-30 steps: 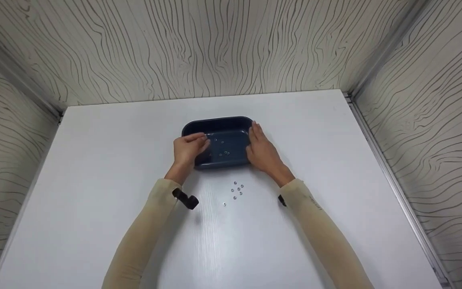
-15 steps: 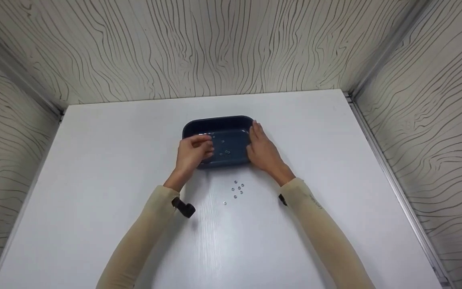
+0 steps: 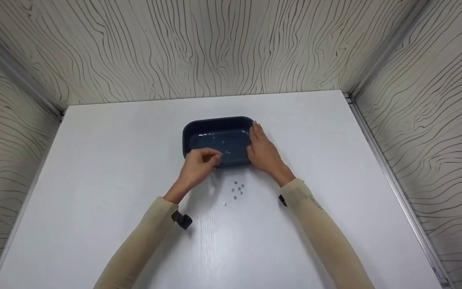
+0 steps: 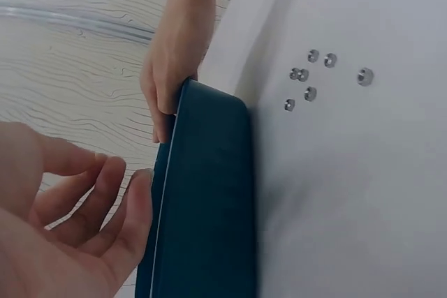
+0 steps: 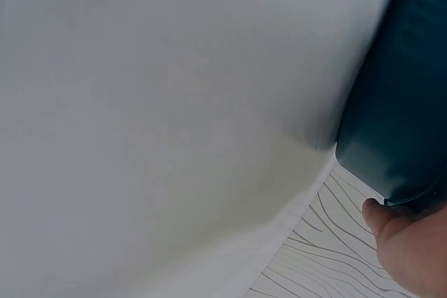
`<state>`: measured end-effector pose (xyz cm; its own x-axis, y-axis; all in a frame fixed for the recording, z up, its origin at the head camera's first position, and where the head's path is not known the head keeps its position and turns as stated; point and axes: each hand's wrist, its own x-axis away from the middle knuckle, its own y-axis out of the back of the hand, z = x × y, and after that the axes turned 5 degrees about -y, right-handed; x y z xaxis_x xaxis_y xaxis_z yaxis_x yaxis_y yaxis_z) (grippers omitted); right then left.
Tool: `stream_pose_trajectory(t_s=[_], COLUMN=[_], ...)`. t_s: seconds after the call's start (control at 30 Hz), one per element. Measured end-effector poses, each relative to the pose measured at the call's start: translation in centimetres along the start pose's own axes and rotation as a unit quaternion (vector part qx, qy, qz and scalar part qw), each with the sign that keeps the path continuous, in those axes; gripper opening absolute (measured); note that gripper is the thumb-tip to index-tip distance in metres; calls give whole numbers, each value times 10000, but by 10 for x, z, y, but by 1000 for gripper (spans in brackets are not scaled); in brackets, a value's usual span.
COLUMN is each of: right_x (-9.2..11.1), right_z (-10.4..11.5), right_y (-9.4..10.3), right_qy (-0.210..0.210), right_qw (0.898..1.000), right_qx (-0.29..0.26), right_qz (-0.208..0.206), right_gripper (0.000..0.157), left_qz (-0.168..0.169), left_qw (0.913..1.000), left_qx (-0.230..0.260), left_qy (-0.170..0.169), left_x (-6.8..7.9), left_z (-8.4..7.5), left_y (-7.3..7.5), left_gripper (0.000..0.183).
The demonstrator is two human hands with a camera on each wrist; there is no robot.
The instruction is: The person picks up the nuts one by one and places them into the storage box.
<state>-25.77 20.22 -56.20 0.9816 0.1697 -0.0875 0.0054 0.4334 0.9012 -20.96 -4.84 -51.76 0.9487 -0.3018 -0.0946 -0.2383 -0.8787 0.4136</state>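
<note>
A dark blue rectangular tray (image 3: 235,160) sits on the white table, with several tiny metal nuts (image 3: 227,153) on its floor. My left hand (image 3: 199,164) reaches over the near rim, its bent fingertips low inside the tray beside those nuts. A gap shows between its thumb (image 4: 140,204) and index finger in the left wrist view, and I see nothing between them. At the tray's right end, my right hand (image 3: 264,154) holds the rim, fingers along the outside and thumb at the inner side. In the right wrist view, a fingertip touches the tray's corner.
Several more nuts (image 3: 238,189) lie loose on the white table (image 3: 327,224) in front of the tray. Wood-grain panels (image 3: 223,48) enclose the table at the back and sides. A small black wrist camera (image 3: 183,220) hangs under the left sleeve.
My left hand has moved from the tray's left side toward the near rim and to the right, covering one nut in the tray. The right hand and the tray stay almost still.
</note>
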Motion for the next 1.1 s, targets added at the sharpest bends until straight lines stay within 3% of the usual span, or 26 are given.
stream_pose_trajectory(t_s=[0.27,0.53,0.67,0.8,0.9,1.1], right_x=[0,0,1,1,2,3], right_z=[0,0,1,1,1,1], right_y=[-1,0,2,1,2,3], right_qy=[17,-29,-66,-53,-37,-11], right_qw=[10000,10000,9999,9999,10000,9999], right_qx=[14,22,-30,-11,-27,-124], right_qz=[-37,13,98,98,77,31], right_gripper=[62,62,62,62,62,62], left_qz=[976,1384,1567,1659,1578,1336], left_qw=[9893,9737,9600,9378,9157,8547], left_qx=[-934,-1437,-1827,-2523,-2996,-3826], left_qy=[-550,-1104,-1429,-1714,-2163,-3244], left_x=[15,33,41,51,58,69], left_z=[1,8,12,14,18,30], left_y=[-4,-13,-19,-26,-32,-41], left_gripper=[25,28,27,26,22,14])
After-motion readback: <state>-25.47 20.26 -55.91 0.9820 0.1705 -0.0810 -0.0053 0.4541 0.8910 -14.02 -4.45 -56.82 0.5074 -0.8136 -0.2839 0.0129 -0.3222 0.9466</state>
